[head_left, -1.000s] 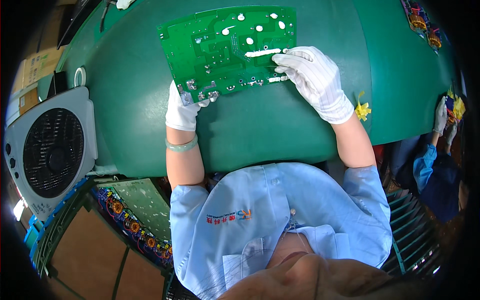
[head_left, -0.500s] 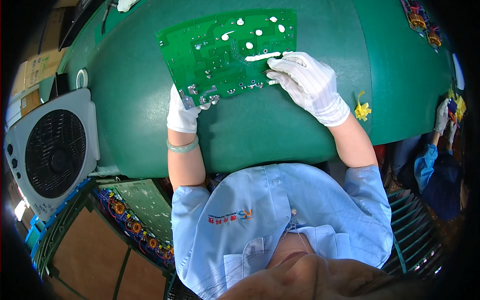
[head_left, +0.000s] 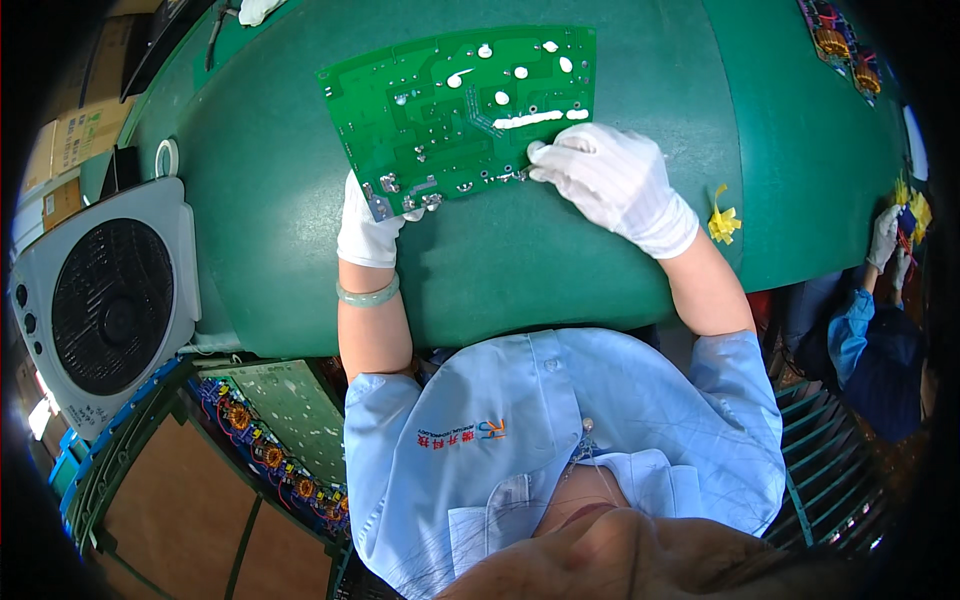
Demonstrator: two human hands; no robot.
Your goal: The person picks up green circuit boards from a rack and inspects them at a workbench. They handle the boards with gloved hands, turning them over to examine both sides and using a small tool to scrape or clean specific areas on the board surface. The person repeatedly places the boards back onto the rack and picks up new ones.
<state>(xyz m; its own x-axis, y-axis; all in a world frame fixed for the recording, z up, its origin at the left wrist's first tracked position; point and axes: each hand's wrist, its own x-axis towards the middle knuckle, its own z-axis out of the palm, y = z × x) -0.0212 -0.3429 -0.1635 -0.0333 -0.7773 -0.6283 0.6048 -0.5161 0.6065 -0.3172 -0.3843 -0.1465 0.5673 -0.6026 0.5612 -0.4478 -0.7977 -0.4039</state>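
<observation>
A green circuit board (head_left: 425, 115) is held up over the table, its solder side toward me. White blobs (head_left: 502, 98) dot its upper right part, and a thick white strip (head_left: 530, 120) runs near its right edge. My left hand (head_left: 366, 230), in a white glove, grips the board's lower left corner; most of its fingers are hidden behind the board. At the lower right edge my gloved right hand (head_left: 615, 190) is closed, thumb and fingertips pressed together against the board. Whatever those fingertips pinch, if anything, cannot be made out.
The green table (head_left: 490, 265) spreads under both hands. A yellow ribbon-like scrap (head_left: 724, 222) lies right of my right hand. On the left stands a grey fan (head_left: 115, 305), above a rack with populated boards (head_left: 270, 450). Another person's gloved hand (head_left: 885, 235) works at the far right.
My right hand has shifted slightly down and left along the board, uncovering a short white strip at its right edge. The board has dipped a little; my left hand keeps its grip.
</observation>
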